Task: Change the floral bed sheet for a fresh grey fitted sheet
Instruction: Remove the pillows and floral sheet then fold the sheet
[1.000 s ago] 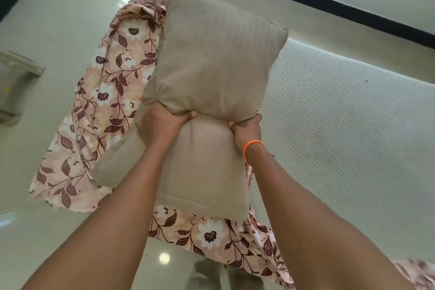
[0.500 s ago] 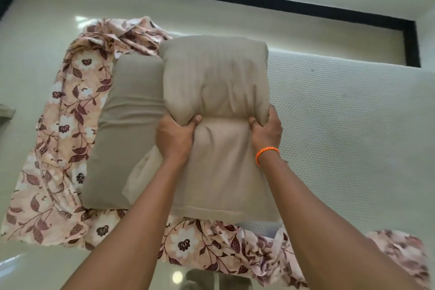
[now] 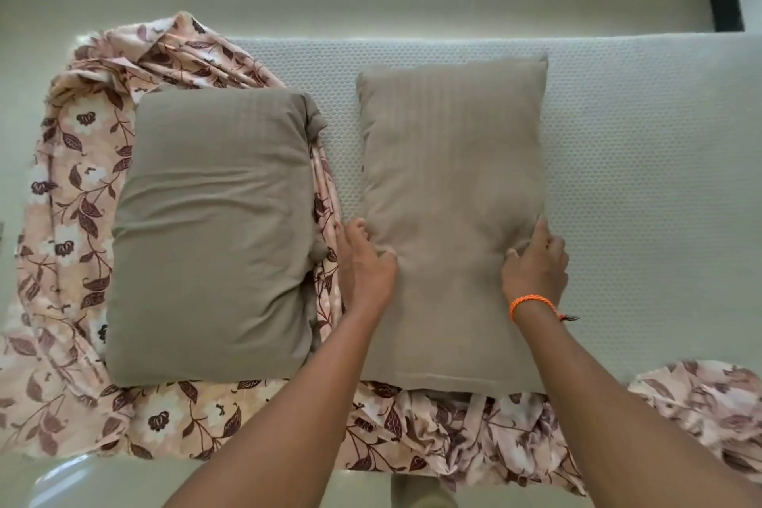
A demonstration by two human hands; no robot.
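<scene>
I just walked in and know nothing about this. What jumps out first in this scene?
Two taupe pillows lie side by side: the left pillow rests on the crumpled floral sheet, the right pillow on the bare white mattress. The left hand and the right hand grip the right pillow's sides, an orange bracelet on the right wrist. The floral sheet bunches along the mattress's left and near edges.

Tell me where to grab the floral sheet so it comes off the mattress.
Take the floral sheet at the bunched folds hanging over the near edge of the mattress, coming from your own side. That part lies loose, while the left portion is pinned under the left pillow, which probably needs lifting off first.
</scene>
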